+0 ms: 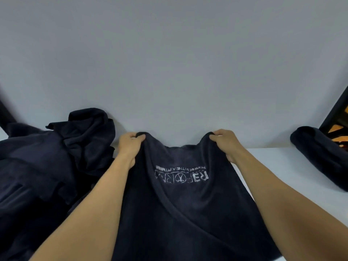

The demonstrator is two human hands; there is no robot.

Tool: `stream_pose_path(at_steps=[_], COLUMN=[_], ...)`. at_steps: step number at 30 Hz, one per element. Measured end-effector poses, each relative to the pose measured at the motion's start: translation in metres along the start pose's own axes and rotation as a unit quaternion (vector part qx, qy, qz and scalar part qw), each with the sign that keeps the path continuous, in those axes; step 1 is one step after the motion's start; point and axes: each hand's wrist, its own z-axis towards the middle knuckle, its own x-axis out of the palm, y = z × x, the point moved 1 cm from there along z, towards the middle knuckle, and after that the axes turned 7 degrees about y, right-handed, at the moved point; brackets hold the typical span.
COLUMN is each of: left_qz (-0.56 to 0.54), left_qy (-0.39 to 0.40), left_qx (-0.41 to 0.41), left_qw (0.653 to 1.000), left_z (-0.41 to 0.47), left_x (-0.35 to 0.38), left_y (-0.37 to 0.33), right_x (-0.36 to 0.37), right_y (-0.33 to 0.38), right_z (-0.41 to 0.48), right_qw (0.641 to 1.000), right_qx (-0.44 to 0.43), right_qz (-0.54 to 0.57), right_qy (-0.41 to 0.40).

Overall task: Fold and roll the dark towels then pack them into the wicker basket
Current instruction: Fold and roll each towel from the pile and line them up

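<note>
The dark towel [180, 200] with the white printed logo hangs between both hands, its far edge lifted off the white counter [278, 166] and the rest draping back toward the person. The left hand [130, 146] is closed tight on the towel's far-left corner, and the right hand [226, 144] is closed on the far-right corner; the edge between them sags.

That sag is the main risk: laid down slack, the cloth would likely crease and the fold come out crooked, giving a lopsided roll. A loosening pinch could drop one corner.

Left of the held towel, touching it, sits a heap of unfolded dark towels [52, 166]; a trailing edge could snag there and drag cloth along. Well to its right lies a rolled towel [320, 157]. No wicker basket can be made out.
</note>
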Motion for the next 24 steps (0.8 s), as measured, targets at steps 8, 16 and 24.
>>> stream_pose_path(at_steps=[8, 16, 24], left_qz=[0.006, 0.371, 0.387], left_qy=[-0.021, 0.07, -0.021], left_qx=[-0.054, -0.086, 0.014], left_qw=[0.998, 0.922, 0.922], left_z=[-0.032, -0.052, -0.036], left_x=[-0.047, -0.042, -0.038], left_y=[-0.038, -0.013, 0.006], right_x=[-0.055, -0.039, -0.035], right_y=[0.02, -0.013, 0.001], right_z=[-0.051, -0.054, -0.027], right_qw=[0.986, 0.956, 0.967], right_qx=[0.07, 0.146, 0.103], right_qz=[0.142, -0.238, -0.219], right_qy=[0.056, 0.091, 0.079])
